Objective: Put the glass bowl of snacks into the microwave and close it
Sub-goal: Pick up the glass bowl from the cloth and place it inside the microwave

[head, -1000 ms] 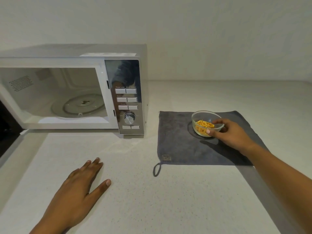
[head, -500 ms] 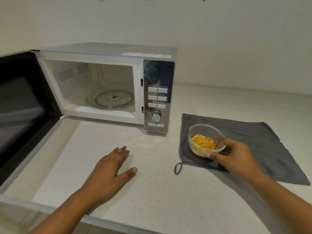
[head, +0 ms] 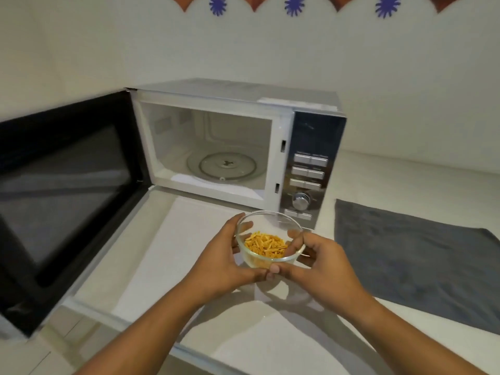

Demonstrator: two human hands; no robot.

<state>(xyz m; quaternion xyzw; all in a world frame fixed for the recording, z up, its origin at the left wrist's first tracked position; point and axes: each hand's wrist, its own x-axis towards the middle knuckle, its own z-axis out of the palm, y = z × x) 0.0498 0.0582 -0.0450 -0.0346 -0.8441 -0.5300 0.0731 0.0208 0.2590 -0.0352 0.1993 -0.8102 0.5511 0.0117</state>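
A small glass bowl [head: 269, 234] of orange snack sticks hangs in the air above the counter, just in front of the microwave. My left hand [head: 219, 262] cups its left side and my right hand [head: 322, 263] cups its right side, thumbs meeting under the near rim. The silver microwave [head: 238, 96] stands behind it with its black door [head: 67, 185] swung wide open to the left. Its white cavity holds only the glass turntable [head: 226, 166].
A grey cloth [head: 411, 261] lies flat on the white counter [head: 151, 247] to the right of the microwave. The control panel with buttons and a knob [head: 301, 200] is right behind the bowl. The counter's front edge runs across the lower left.
The bowl has left the grey cloth and moved left, up in front of the microwave. My left hand rose from the counter and joined the right on the bowl.
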